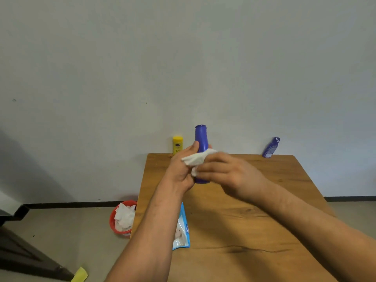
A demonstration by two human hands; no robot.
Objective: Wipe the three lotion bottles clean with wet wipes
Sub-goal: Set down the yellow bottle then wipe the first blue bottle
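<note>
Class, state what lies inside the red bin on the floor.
Crumpled white wipes fill the round red bin. Its bottom is covered by them, and the wooden table edge hides its right side.

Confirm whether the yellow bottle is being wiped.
No, the yellow bottle stands at the table's edge; the left hand and right hand hold the tall blue bottle.

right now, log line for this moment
left hand: grips tall blue bottle | right hand: holds wet wipe against it | yellow bottle, small blue bottle: untouched
</note>
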